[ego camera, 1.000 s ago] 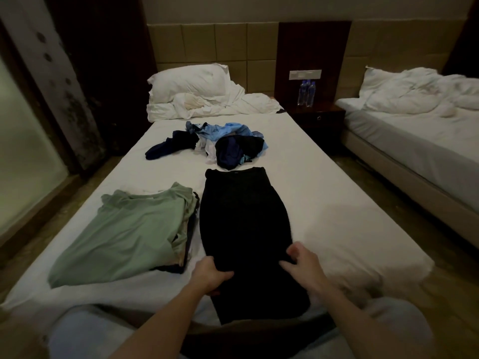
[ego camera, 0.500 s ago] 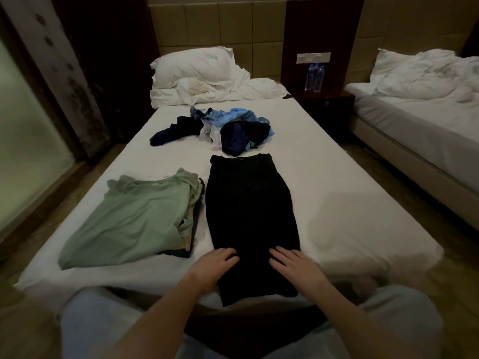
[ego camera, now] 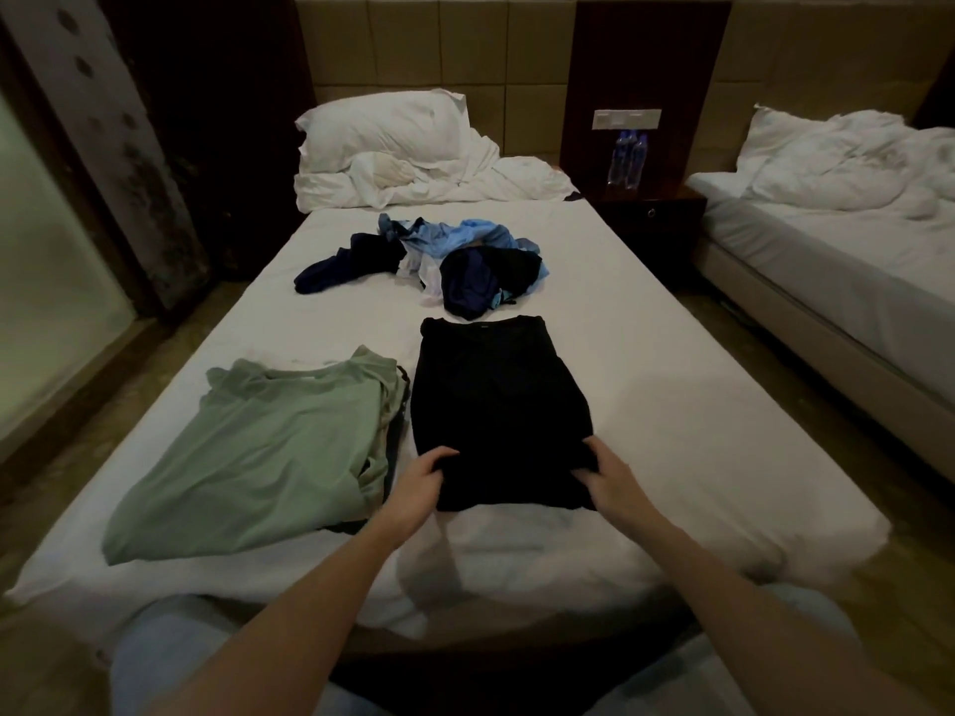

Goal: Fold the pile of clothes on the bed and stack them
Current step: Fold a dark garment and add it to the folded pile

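A black garment (ego camera: 496,405) lies flat on the white bed (ego camera: 672,405), folded into a long strip with its near end turned up. My left hand (ego camera: 421,478) grips its near left edge. My right hand (ego camera: 602,472) grips its near right edge. To its left sits a stack of folded clothes topped by a green shirt (ego camera: 268,457). Farther up the bed lies a loose pile of blue, navy and black clothes (ego camera: 449,261).
A white pillow (ego camera: 382,126) and crumpled sheets lie at the head of the bed. A dark nightstand (ego camera: 651,219) with two water bottles (ego camera: 628,157) stands to the right, then a second bed (ego camera: 837,240). My knees touch the bed's near edge.
My hands went from lying flat on the garment's near end to gripping it. The near end has been lifted and folded away from me, so the black strip is shorter.
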`<state>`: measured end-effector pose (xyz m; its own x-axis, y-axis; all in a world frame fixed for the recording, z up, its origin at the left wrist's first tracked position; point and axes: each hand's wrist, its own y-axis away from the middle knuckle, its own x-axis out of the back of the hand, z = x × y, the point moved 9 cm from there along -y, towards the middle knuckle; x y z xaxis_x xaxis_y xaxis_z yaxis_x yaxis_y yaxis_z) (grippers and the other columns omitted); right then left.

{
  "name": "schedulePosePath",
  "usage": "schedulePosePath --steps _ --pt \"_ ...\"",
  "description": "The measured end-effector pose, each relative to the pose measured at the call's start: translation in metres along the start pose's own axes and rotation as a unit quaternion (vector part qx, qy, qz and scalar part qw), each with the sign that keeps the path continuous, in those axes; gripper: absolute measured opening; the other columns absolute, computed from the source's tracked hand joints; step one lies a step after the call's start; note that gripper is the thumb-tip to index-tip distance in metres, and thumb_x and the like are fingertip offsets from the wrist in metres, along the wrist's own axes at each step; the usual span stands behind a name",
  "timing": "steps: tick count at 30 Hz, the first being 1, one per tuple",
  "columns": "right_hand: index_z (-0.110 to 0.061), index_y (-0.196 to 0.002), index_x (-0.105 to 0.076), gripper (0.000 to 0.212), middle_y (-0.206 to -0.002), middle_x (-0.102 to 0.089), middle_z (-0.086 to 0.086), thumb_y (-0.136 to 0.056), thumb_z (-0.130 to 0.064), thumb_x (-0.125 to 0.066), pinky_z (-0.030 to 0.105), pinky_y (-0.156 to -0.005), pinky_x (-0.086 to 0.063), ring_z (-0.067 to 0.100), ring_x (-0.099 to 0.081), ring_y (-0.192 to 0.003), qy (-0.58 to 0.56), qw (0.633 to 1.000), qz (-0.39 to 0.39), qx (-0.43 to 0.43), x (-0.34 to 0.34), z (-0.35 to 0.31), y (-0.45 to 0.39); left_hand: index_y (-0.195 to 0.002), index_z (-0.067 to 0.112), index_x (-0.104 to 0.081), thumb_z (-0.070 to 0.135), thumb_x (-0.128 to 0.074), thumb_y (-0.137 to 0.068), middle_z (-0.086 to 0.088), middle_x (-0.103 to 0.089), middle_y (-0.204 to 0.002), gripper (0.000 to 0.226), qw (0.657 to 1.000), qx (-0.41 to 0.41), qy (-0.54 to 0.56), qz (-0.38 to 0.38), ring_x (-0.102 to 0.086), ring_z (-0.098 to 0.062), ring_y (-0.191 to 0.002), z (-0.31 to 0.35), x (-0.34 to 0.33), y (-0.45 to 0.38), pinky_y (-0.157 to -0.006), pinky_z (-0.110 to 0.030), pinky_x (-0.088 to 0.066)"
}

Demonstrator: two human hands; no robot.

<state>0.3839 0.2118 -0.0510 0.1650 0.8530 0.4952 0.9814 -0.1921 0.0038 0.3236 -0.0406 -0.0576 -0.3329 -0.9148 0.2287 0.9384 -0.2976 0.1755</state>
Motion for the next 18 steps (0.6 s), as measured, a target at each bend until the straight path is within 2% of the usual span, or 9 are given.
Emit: schedulePosePath --steps 2,4,5,6,8,10,13,15,18 --pt "-0.023 -0.092 -0.054 0.026 -0.091 -0.061 -0.002 -0.094 0.003 -0.049 0.013 -0.060 -0.043 0.019 -0.058 -0.088 -0.049 0.998 0.037 -0.022 0.009 -0.019 -0.021 -0.101 0.014 -0.065 0.000 -0.034 -0.102 -0.009 -0.066 -0.089 0.033 0.993 0.055 0.096 0.037 -0.062 -0.013 -0.072 0.013 0.004 -0.015 -0.058 -0.020 -0.047" --pt "-0.021 -0.090 -0.052 0.020 -0.087 -0.059 0.000 -0.093 -0.001 -0.052 0.022 -0.062 -0.043 0.020 -0.057 -0.083 -0.083 0.995 0.056 -0.031 0.015 -0.038 -0.045 -0.092 0.013 -0.064 0.010 -0.039 -0.103 -0.003 -0.062 -0.073 0.028 0.978 0.083 0.188 0.045 -0.061 -0.009 -0.058 0.027 0.004 -0.030 -0.049 -0.019 -0.045" --pt "-0.017 -0.093 -0.052 0.013 -0.087 -0.058 0.000 -0.093 -0.005 -0.056 0.025 -0.062 -0.043 0.020 -0.057 -0.082 -0.095 0.993 0.062 -0.033 0.018 -0.047 -0.058 -0.094 0.013 -0.065 0.015 -0.042 -0.103 -0.003 -0.067 -0.076 0.025 0.969 0.087 0.227 0.038 -0.066 -0.010 -0.064 0.034 0.003 -0.040 -0.054 -0.020 -0.049" --pt "-0.013 -0.098 -0.052 0.010 -0.089 -0.058 0.000 -0.093 -0.010 -0.060 0.027 -0.065 -0.045 0.018 -0.058 -0.082 -0.107 0.992 0.066 -0.030 0.021 -0.057 -0.071 -0.102 0.015 -0.067 0.021 -0.047 -0.103 -0.004 -0.073 -0.087 0.021 0.958 0.089 0.272 0.031 -0.071 -0.014 -0.078 0.041 0.004 -0.052 -0.065 -0.023 -0.053" --pt "-0.009 -0.107 -0.053 0.023 -0.098 -0.061 0.001 -0.094 -0.023 -0.065 0.031 -0.075 -0.050 0.015 -0.061 -0.089 -0.126 0.989 0.075 -0.030 0.028 -0.072 -0.098 -0.119 0.018 -0.065 0.034 -0.054 -0.100 -0.003 -0.074 -0.111 0.027 0.940 0.077 0.331 0.021 -0.070 -0.020 -0.103 0.056 0.010 -0.076 -0.087 -0.032 -0.053" --pt "-0.010 -0.110 -0.056 0.028 -0.103 -0.065 0.004 -0.096 -0.033 -0.063 0.039 -0.083 -0.052 0.019 -0.064 -0.094 -0.131 0.987 0.089 -0.035 0.035 -0.081 -0.126 -0.122 0.017 -0.063 0.034 -0.055 -0.100 -0.004 -0.073 -0.112 0.029 0.943 0.061 0.322 0.051 -0.069 -0.022 -0.104 0.064 0.027 -0.104 -0.088 -0.035 -0.053" --pt "-0.010 -0.107 -0.064 0.029 -0.100 -0.070 0.008 -0.098 -0.037 -0.058 0.046 -0.083 -0.054 0.026 -0.068 -0.092 -0.132 0.985 0.097 -0.047 0.044 -0.083 -0.173 -0.113 0.010 -0.063 0.021 -0.057 -0.100 -0.011 -0.070 -0.103 0.018 0.958 0.041 0.257 0.120 -0.068 -0.025 -0.091 0.072 0.056 -0.145 -0.081 -0.039 -0.055" --pt "-0.007 -0.108 -0.066 0.033 -0.097 -0.071 0.009 -0.098 -0.037 -0.058 0.044 -0.078 -0.053 0.028 -0.068 -0.091 -0.132 0.986 0.087 -0.059 0.043 -0.081 -0.208 -0.102 0.014 -0.064 0.016 -0.060 -0.098 -0.017 -0.069 -0.105 0.006 0.964 0.039 0.219 0.145 -0.066 -0.028 -0.090 0.073 0.070 -0.175 -0.088 -0.047 -0.054" --pt "-0.008 -0.106 -0.060 0.028 -0.095 -0.064 0.003 -0.098 -0.034 -0.059 0.033 -0.073 -0.046 0.021 -0.062 -0.087 -0.093 0.989 0.092 -0.067 0.041 -0.075 -0.259 -0.100 0.016 -0.067 0.016 -0.060 -0.098 -0.020 -0.071 -0.109 0.008 0.970 0.052 0.181 0.156 -0.068 -0.031 -0.094 0.070 0.086 -0.221 -0.092 -0.049 -0.053"
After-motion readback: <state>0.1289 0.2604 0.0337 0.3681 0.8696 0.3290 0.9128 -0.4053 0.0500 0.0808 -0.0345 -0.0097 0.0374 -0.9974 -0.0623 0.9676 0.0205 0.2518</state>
